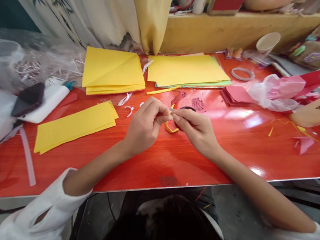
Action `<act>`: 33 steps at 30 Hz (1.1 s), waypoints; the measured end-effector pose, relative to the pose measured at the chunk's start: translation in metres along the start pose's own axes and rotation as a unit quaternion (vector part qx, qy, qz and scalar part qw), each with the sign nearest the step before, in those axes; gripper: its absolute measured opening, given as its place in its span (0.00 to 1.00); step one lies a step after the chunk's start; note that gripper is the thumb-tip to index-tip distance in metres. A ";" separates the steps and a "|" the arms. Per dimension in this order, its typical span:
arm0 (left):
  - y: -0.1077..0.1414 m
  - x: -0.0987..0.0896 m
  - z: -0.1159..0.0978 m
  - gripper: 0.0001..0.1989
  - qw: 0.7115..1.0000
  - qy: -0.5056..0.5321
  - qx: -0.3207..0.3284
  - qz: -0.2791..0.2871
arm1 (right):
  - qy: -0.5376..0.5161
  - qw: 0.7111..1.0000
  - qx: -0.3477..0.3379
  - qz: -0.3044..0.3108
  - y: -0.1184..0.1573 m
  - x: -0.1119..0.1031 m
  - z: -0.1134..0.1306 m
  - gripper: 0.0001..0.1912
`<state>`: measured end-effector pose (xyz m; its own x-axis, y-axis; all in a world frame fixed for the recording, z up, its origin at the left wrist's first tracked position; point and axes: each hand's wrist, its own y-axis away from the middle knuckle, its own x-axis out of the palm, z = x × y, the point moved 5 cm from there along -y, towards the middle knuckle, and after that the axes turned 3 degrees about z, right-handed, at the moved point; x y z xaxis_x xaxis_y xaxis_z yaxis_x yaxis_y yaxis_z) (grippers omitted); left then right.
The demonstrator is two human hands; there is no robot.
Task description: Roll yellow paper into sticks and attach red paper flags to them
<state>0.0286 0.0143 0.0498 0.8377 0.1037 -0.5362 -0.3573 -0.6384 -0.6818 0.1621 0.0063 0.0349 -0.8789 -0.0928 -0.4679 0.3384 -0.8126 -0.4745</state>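
Note:
My left hand (pixel 148 121) and my right hand (pixel 199 129) meet over the red table, both closed in fingertip pinches. A narrow yellow paper strip (pixel 172 130) curls below the fingertips; its upper part is hidden between them. Black-handled scissors (pixel 188 108) show partly behind my right hand, the rest covered by the fingers. Just beyond, a small dark red paper scrap (pixel 177 98) lies on the table. Another yellow strip (pixel 163 90) rests farther back, near the paper stack.
Yellow paper stacks (pixel 114 70) (pixel 188 68) lie at the back, cut yellow sheets (pixel 76 128) at the left. Red paper squares (pixel 237 95), a tape ring (pixel 242 74) and a paper cup (pixel 268 43) are on the right. A phone (pixel 28 99) sits far left.

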 end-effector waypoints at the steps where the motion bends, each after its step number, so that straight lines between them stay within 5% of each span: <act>1: 0.001 -0.001 -0.001 0.06 1.000 -0.004 0.012 -0.008 | -0.012 1.000 0.005 0.002 0.000 0.001 0.001 0.10; 5: 0.006 -0.010 -0.021 0.07 0.992 -0.041 0.112 -0.029 | 0.008 1.000 0.013 -0.017 -0.003 -0.003 -0.001 0.10; 9: 0.007 -0.020 -0.044 0.06 0.980 -0.069 0.184 -0.016 | 0.099 0.982 0.083 -0.137 -0.011 -0.041 -0.027 0.13; 12: -0.003 -0.019 -0.025 0.03 0.999 -0.028 0.036 0.002 | 0.246 0.949 0.102 -0.168 -0.015 -0.069 -0.052 0.15; 15: -0.007 -0.005 0.007 0.01 0.986 0.092 -0.122 0.066 | 0.403 0.902 0.152 -0.031 -0.017 -0.070 -0.081 0.13; 17: -0.005 0.004 0.020 0.02 0.965 0.160 -0.182 0.096 | 0.436 0.882 0.181 0.006 -0.015 -0.067 -0.087 0.11; 20: 0.000 0.011 0.028 0.03 0.942 0.229 -0.228 0.094 | 0.324 0.934 0.136 -0.059 -0.014 -0.060 -0.061 0.15; 22: 0.001 0.011 0.029 0.04 0.939 0.243 -0.233 0.072 | 0.113 0.985 0.125 0.025 -0.014 -0.040 -0.043 0.12; 24: 0.001 0.009 0.028 0.04 0.944 0.238 -0.224 0.049 | -0.061 0.981 0.144 0.117 -0.012 -0.019 -0.027 0.16; 26: 0.001 0.007 0.026 0.05 0.951 0.222 -0.212 0.034 | -0.152 0.970 0.150 0.114 -0.011 -0.009 -0.016 0.14; 33: 0.002 0.009 0.020 0.09 0.979 0.125 -0.139 0.084 | -0.148 0.976 0.154 0.046 -0.008 -0.013 -0.017 0.11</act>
<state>0.0267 0.0294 0.0338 0.8638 -0.1883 -0.4674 -0.4020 -0.8168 -0.4138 0.1760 0.0237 0.0323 -0.9238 -0.2983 -0.2401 0.3431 -0.9231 -0.1734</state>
